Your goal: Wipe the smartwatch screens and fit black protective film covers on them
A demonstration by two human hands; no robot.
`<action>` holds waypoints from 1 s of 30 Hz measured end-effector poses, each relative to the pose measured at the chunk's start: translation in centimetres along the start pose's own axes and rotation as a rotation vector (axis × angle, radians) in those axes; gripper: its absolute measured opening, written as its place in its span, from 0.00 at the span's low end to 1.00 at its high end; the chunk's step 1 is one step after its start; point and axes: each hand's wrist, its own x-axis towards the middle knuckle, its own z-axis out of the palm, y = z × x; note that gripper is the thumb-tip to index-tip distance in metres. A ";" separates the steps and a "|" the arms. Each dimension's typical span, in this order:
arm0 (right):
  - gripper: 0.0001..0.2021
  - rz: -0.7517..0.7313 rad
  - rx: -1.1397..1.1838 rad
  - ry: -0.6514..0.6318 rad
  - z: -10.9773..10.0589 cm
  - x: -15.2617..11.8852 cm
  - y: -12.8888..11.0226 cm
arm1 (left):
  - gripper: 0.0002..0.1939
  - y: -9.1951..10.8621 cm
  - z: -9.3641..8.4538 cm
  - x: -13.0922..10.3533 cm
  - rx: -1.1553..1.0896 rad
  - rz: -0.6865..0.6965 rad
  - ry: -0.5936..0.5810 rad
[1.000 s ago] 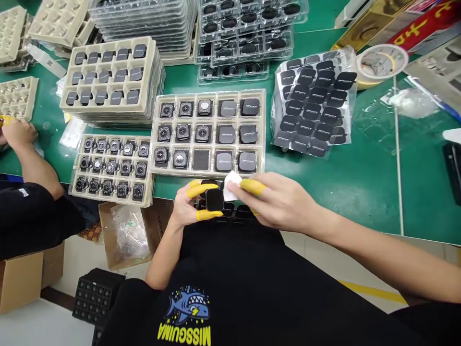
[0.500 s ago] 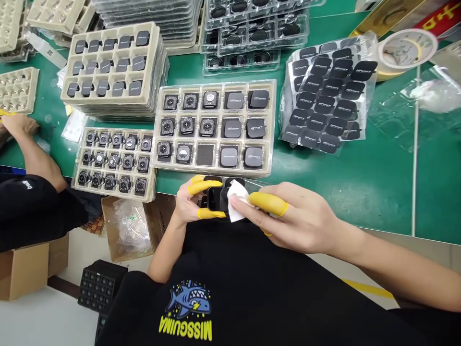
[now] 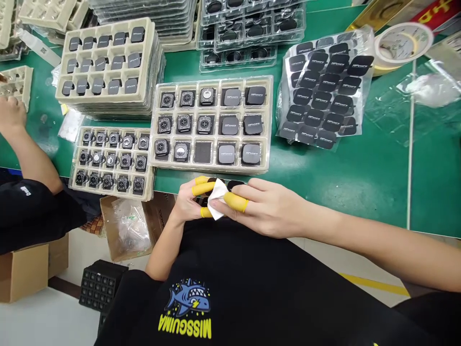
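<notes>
My left hand (image 3: 188, 201), in yellow finger cots, is closed on a black square watch body at the table's front edge; the cloth now hides nearly all of it. Pinched in my right hand (image 3: 264, 206), also in yellow cots, a folded white wiping cloth (image 3: 218, 199) lies over the watch face. Just beyond my hands is a beige-rimmed tray (image 3: 212, 169) of watch bodies. Several show their sensor backs, others carry dark film covers printed with a logo, and one front-row compartment (image 3: 203, 153) shows only its dark bottom.
A smaller tray of watches (image 3: 112, 161) and a tall tray stack (image 3: 108, 98) stand left. Logo film sheets (image 3: 319, 96) and tape rolls (image 3: 403, 43) lie right. Clear trays (image 3: 252, 33) are stacked behind. A co-worker's arm (image 3: 30, 149) reaches in from the left.
My right hand has moved left with the cloth, from the watch's right side to over its face. The co-worker's hand has shifted up beside a tray at the left.
</notes>
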 end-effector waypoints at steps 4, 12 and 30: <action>0.15 0.111 -0.067 0.040 -0.3 -0.6 0.8 | 0.35 -0.2 0.1 -0.3 -0.019 -0.090 0.093; 0.16 0.184 0.032 0.062 -1.9 -1.8 -1.0 | 0.36 -0.3 -0.2 -0.6 -0.050 -0.128 0.103; 0.16 0.172 0.076 0.091 -0.8 -1.5 -1.8 | 0.37 0.2 -0.2 -0.8 -0.091 -0.120 0.095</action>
